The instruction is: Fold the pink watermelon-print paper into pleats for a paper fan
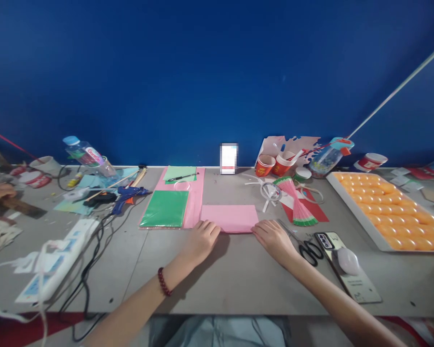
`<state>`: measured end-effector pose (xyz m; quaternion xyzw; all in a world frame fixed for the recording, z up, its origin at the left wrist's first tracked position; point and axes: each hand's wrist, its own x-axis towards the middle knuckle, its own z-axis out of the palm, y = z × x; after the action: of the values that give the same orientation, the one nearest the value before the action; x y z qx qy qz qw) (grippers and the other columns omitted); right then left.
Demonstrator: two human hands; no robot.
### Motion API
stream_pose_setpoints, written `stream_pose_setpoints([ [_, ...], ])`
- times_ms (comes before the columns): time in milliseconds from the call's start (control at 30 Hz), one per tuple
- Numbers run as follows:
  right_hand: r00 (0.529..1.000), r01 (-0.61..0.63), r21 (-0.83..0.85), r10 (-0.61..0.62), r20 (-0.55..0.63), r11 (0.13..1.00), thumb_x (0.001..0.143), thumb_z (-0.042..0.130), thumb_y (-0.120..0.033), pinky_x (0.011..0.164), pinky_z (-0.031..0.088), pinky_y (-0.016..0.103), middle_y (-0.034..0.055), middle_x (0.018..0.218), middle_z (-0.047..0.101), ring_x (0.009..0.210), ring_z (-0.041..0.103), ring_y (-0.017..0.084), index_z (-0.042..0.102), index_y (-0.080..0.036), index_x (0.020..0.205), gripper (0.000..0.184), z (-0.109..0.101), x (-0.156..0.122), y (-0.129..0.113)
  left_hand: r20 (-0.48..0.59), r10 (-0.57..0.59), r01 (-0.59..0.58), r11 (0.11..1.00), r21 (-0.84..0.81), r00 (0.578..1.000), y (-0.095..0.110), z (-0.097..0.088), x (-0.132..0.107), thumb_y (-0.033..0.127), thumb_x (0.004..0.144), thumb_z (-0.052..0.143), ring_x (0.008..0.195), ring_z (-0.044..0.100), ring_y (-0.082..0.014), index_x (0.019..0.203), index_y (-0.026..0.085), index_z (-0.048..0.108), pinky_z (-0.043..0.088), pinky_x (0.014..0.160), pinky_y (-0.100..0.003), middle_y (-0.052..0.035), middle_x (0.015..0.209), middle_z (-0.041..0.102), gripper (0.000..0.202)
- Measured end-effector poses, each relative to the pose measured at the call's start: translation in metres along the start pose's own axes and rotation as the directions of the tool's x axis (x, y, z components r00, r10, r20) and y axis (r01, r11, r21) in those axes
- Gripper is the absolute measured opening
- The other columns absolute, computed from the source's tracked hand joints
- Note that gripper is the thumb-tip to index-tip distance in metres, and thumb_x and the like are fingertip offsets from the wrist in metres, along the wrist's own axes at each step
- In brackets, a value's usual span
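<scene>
A sheet of pink paper point(231, 217) lies on the grey table in front of me, with a narrow folded strip along its near edge. My left hand point(205, 235) is closed on the near left corner, fingers bent over the edge. At the opposite near corner, my right hand point(273, 238) pinches the paper between thumb and fingers. Left of the sheet is a clear packet of green paper point(165, 209) on larger pink sheets point(196, 207). Black-handled scissors point(309, 251) rest just right of my right hand.
A blue glue gun point(125, 197), a white power strip point(63, 260) and cables lie left. Rightward are a phone point(361, 284) with a white mouse-like object, a pink-green paper fan point(298, 207), red paper cups point(264, 165) and a tray of orange balls point(378, 243). Another person's hand point(0, 192) shows far left.
</scene>
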<state>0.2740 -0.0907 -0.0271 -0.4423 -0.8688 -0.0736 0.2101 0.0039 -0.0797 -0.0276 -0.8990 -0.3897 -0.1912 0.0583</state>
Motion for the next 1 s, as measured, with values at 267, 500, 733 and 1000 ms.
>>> stream_pose_setpoints([
  [267,0.998,-0.032,0.063,0.029,0.047,0.998,0.089,0.047,-0.013,0.072,0.046,0.029,0.0061,0.085,0.067,0.079,0.061,0.018,0.064,-0.018,0.088,0.017,0.003,0.001,0.002,0.103,0.089,-0.087,0.996,-0.023,0.991,0.005,0.011,0.012,0.008,0.090,0.046,0.084,0.056,-0.0202,0.096,0.016,0.060,0.044,0.074,-0.034,-0.0057,0.087,0.061,0.018],
  [500,0.983,-0.138,0.289,0.096,0.158,0.947,0.084,0.050,-0.012,0.081,0.051,0.034,0.0073,0.096,0.063,0.092,0.060,0.020,0.061,-0.019,0.099,0.019,-0.006,-0.002,0.010,0.097,0.036,-0.028,0.996,-0.080,0.995,0.000,0.010,0.014,0.007,0.088,0.050,0.085,0.058,-0.0196,0.097,0.016,0.063,0.046,0.074,-0.033,-0.0048,0.088,0.064,0.018],
  [733,0.980,-0.164,0.321,0.115,0.165,0.933,0.091,0.047,-0.020,0.079,0.050,0.036,0.0080,0.089,0.067,0.086,0.062,0.021,0.065,-0.019,0.092,0.018,-0.004,0.000,0.020,0.095,-0.023,0.036,0.989,-0.143,0.995,0.003,0.008,0.018,0.011,0.089,0.051,0.084,0.057,-0.0191,0.095,0.017,0.064,0.045,0.073,-0.032,-0.0044,0.086,0.063,0.016],
  [1000,0.945,-0.309,0.424,0.223,0.239,0.851,0.088,0.051,-0.023,0.079,0.048,0.034,0.0063,0.086,0.071,0.085,0.063,0.021,0.070,-0.021,0.085,0.019,-0.007,0.008,0.023,0.134,-0.016,0.058,0.947,-0.316,0.991,0.023,0.014,0.043,0.026,0.089,0.056,0.087,0.058,-0.0186,0.096,0.016,0.066,0.046,0.076,-0.031,-0.0047,0.087,0.064,0.016],
])
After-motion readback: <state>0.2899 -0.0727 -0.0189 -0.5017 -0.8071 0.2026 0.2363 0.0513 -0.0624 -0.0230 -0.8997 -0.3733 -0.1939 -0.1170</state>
